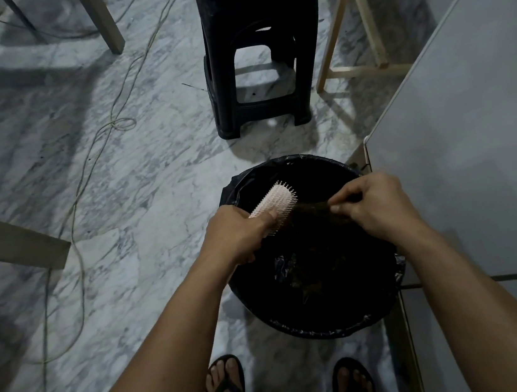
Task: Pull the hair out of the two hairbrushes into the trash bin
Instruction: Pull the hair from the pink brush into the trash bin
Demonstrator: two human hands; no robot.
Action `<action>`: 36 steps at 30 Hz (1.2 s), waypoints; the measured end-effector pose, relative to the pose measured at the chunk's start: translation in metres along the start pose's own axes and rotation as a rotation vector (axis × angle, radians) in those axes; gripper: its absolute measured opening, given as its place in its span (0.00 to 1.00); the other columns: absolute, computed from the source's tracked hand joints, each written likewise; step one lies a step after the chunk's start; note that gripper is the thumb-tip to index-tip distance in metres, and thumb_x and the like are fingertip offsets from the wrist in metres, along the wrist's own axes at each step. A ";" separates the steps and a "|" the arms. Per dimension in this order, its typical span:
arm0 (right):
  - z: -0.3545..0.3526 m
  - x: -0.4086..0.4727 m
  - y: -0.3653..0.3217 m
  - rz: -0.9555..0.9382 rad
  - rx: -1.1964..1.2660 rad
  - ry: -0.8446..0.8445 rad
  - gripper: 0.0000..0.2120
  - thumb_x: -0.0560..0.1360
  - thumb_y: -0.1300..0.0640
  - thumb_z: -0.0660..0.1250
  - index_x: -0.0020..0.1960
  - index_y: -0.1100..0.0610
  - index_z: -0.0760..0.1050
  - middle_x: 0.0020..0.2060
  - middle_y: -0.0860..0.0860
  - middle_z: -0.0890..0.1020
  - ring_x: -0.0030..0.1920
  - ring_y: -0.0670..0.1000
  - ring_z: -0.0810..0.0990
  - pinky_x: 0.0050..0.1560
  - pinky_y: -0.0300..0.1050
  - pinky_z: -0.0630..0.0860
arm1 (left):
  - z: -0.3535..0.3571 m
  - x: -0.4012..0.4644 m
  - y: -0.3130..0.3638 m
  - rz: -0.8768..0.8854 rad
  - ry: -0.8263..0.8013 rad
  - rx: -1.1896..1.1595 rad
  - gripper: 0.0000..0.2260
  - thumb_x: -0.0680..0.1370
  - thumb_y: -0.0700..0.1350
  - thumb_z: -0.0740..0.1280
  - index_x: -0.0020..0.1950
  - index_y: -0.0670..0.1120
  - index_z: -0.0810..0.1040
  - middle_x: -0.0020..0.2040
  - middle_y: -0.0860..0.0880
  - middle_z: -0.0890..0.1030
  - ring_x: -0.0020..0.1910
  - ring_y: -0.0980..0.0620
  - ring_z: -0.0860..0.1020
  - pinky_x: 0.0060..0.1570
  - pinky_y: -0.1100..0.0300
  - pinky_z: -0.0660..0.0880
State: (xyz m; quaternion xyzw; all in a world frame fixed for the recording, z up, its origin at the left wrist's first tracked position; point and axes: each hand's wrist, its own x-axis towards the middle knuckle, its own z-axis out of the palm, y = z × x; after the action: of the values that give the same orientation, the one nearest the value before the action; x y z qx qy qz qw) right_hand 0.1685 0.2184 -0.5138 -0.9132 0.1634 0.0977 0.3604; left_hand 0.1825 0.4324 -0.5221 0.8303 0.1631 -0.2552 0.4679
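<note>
My left hand grips a pale pink hairbrush and holds it over the trash bin, bristles facing right. A clump of dark brown hair stretches from the bristles to my right hand, whose fingertips pinch it. The round bin is lined with a black bag, and more dark hair lies at its bottom. Only one hairbrush is in view.
A black plastic stool stands on the marble floor beyond the bin. A grey table top runs along the right, touching the bin's rim. Thin cables trail across the floor at left. Wooden legs stand at upper left and upper right. My sandalled feet are below.
</note>
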 end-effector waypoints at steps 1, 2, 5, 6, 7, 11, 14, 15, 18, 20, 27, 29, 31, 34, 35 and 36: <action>0.001 -0.001 -0.001 -0.031 -0.037 -0.054 0.07 0.69 0.59 0.75 0.46 0.51 0.85 0.42 0.49 0.85 0.44 0.48 0.82 0.49 0.41 0.76 | 0.001 0.000 0.001 0.002 -0.001 -0.008 0.21 0.72 0.56 0.73 0.38 0.36 0.82 0.27 0.45 0.77 0.21 0.48 0.72 0.27 0.61 0.68; 0.003 -0.002 -0.003 -0.069 -0.063 -0.103 0.11 0.68 0.57 0.76 0.50 0.49 0.84 0.46 0.48 0.85 0.49 0.48 0.82 0.53 0.41 0.76 | 0.002 -0.001 0.002 0.003 -0.004 -0.012 0.21 0.72 0.56 0.73 0.39 0.36 0.82 0.27 0.45 0.77 0.21 0.48 0.72 0.27 0.61 0.68; 0.008 -0.006 -0.010 -0.199 -0.050 -0.161 0.25 0.66 0.56 0.77 0.62 0.46 0.78 0.56 0.45 0.80 0.56 0.45 0.78 0.55 0.32 0.70 | 0.005 -0.004 0.006 0.003 -0.022 -0.012 0.20 0.72 0.55 0.72 0.40 0.37 0.83 0.26 0.46 0.77 0.21 0.48 0.73 0.26 0.62 0.68; 0.010 -0.007 -0.012 -0.240 -0.003 -0.160 0.27 0.65 0.56 0.78 0.62 0.45 0.77 0.57 0.44 0.79 0.55 0.44 0.77 0.53 0.28 0.69 | 0.006 -0.004 0.007 0.004 -0.030 -0.003 0.19 0.73 0.55 0.72 0.40 0.38 0.84 0.26 0.47 0.77 0.21 0.49 0.73 0.25 0.62 0.68; 0.012 -0.008 -0.013 -0.270 0.045 -0.163 0.27 0.65 0.57 0.78 0.62 0.45 0.78 0.56 0.44 0.78 0.54 0.43 0.78 0.52 0.28 0.70 | 0.007 -0.005 0.008 0.002 -0.036 0.006 0.19 0.73 0.56 0.72 0.39 0.39 0.84 0.25 0.47 0.77 0.20 0.49 0.73 0.25 0.63 0.68; 0.022 -0.012 -0.017 -0.328 0.149 -0.133 0.19 0.66 0.59 0.77 0.56 0.47 0.83 0.50 0.45 0.79 0.46 0.46 0.80 0.47 0.37 0.76 | 0.009 -0.009 0.013 -0.027 -0.057 -0.026 0.18 0.73 0.56 0.71 0.38 0.40 0.84 0.26 0.47 0.77 0.21 0.49 0.72 0.24 0.63 0.67; 0.025 -0.011 -0.017 -0.362 0.177 -0.044 0.09 0.67 0.61 0.77 0.46 0.53 0.86 0.41 0.49 0.83 0.41 0.48 0.82 0.44 0.40 0.79 | 0.008 -0.010 0.018 -0.069 -0.089 -0.057 0.15 0.73 0.52 0.71 0.38 0.40 0.83 0.28 0.45 0.79 0.23 0.48 0.73 0.26 0.61 0.69; 0.024 -0.010 -0.016 -0.341 0.164 -0.021 0.07 0.67 0.61 0.77 0.44 0.53 0.86 0.38 0.48 0.84 0.39 0.47 0.82 0.43 0.38 0.78 | 0.007 -0.009 0.019 -0.080 -0.103 -0.073 0.12 0.73 0.49 0.70 0.38 0.40 0.82 0.29 0.45 0.79 0.23 0.48 0.74 0.27 0.61 0.69; 0.017 -0.005 -0.009 -0.236 0.044 0.012 0.05 0.68 0.60 0.76 0.44 0.53 0.86 0.36 0.47 0.83 0.37 0.42 0.79 0.38 0.23 0.70 | 0.005 -0.007 0.017 -0.069 -0.098 -0.067 0.11 0.73 0.46 0.70 0.37 0.39 0.80 0.29 0.44 0.78 0.23 0.48 0.73 0.26 0.62 0.68; 0.010 -0.002 -0.005 -0.163 -0.003 0.045 0.05 0.69 0.60 0.75 0.44 0.54 0.86 0.36 0.48 0.83 0.36 0.42 0.77 0.37 0.21 0.66 | 0.003 -0.007 0.016 -0.047 -0.061 -0.055 0.12 0.75 0.46 0.69 0.39 0.37 0.80 0.29 0.44 0.77 0.22 0.49 0.73 0.27 0.62 0.68; 0.009 -0.004 -0.008 -0.230 -0.035 -0.006 0.15 0.65 0.59 0.76 0.50 0.49 0.80 0.49 0.46 0.76 0.49 0.45 0.75 0.50 0.36 0.68 | 0.007 -0.009 0.019 -0.037 -0.077 -0.050 0.14 0.76 0.46 0.69 0.43 0.35 0.82 0.29 0.44 0.77 0.23 0.49 0.74 0.29 0.61 0.71; 0.012 -0.007 -0.011 -0.306 0.062 -0.094 0.24 0.63 0.59 0.78 0.57 0.49 0.78 0.55 0.47 0.76 0.51 0.46 0.76 0.49 0.34 0.71 | 0.007 -0.012 0.023 -0.077 -0.115 -0.089 0.10 0.74 0.43 0.66 0.42 0.36 0.81 0.30 0.43 0.78 0.24 0.48 0.75 0.28 0.60 0.71; 0.017 -0.010 -0.014 -0.339 0.146 -0.163 0.27 0.64 0.59 0.78 0.61 0.48 0.78 0.57 0.47 0.76 0.51 0.45 0.78 0.48 0.35 0.74 | 0.007 -0.013 0.026 -0.112 -0.157 -0.136 0.09 0.72 0.40 0.63 0.42 0.36 0.80 0.31 0.42 0.79 0.25 0.47 0.75 0.27 0.60 0.70; 0.026 -0.011 -0.015 -0.373 0.164 -0.083 0.17 0.66 0.61 0.77 0.54 0.51 0.84 0.52 0.47 0.80 0.47 0.43 0.80 0.48 0.34 0.76 | 0.008 -0.013 0.026 -0.111 -0.180 -0.133 0.08 0.73 0.35 0.60 0.42 0.35 0.79 0.32 0.41 0.78 0.26 0.48 0.74 0.26 0.61 0.70; 0.028 -0.011 -0.015 -0.378 0.177 -0.034 0.13 0.67 0.63 0.77 0.50 0.53 0.85 0.48 0.48 0.82 0.45 0.44 0.82 0.48 0.35 0.77 | 0.009 -0.012 0.026 -0.102 -0.184 -0.118 0.08 0.74 0.35 0.61 0.42 0.35 0.79 0.32 0.41 0.78 0.25 0.48 0.74 0.25 0.62 0.70; 0.028 -0.010 -0.016 -0.373 0.188 0.000 0.10 0.67 0.64 0.76 0.46 0.55 0.86 0.44 0.48 0.84 0.43 0.44 0.83 0.47 0.36 0.78 | 0.009 -0.012 0.026 -0.093 -0.189 -0.106 0.07 0.75 0.35 0.62 0.42 0.35 0.79 0.32 0.42 0.77 0.25 0.48 0.73 0.25 0.62 0.70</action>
State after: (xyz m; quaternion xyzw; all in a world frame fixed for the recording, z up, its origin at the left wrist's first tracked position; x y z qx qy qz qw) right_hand 0.1631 0.2509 -0.5215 -0.8899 0.0001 0.0135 0.4560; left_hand 0.1829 0.4111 -0.5013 0.7682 0.1699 -0.3450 0.5119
